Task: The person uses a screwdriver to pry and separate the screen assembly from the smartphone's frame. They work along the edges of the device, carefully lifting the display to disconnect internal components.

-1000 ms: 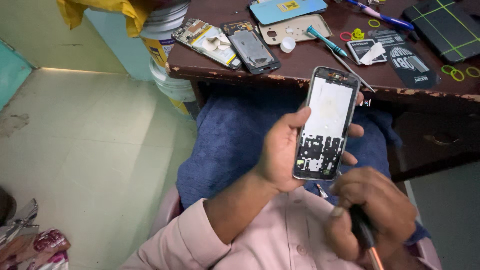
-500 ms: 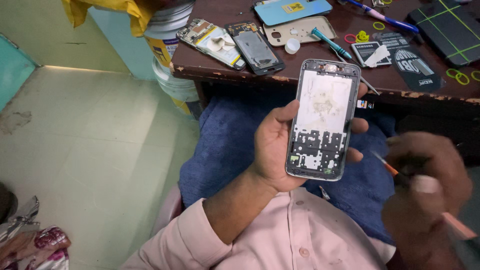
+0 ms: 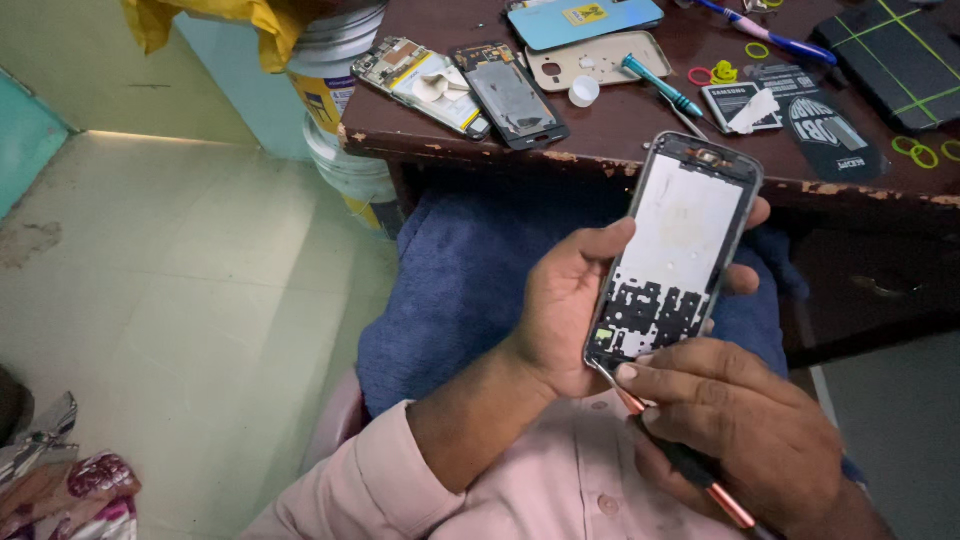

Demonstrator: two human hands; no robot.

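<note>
My left hand (image 3: 565,300) grips an opened phone frame (image 3: 675,255) upright over my lap, its bare white inner plate with black patches facing me. My right hand (image 3: 735,430) is closed on a thin tool with a black and copper-coloured shaft (image 3: 690,470). The tool's metal tip touches the lower left corner of the phone frame. My fingers hide part of the shaft.
A dark wooden table (image 3: 620,140) stands ahead with several phone parts: two opened phones (image 3: 460,85), a beige back cover (image 3: 595,60), a teal screwdriver (image 3: 660,85), a battery (image 3: 735,105), yellow rubber bands. Stacked buckets (image 3: 335,110) stand left of the table. A blue cloth (image 3: 460,290) covers my lap.
My right hand swung out to the right with the tool, then came back under the phone; the tip now meets the frame's lower corner. The phone rose slightly.
</note>
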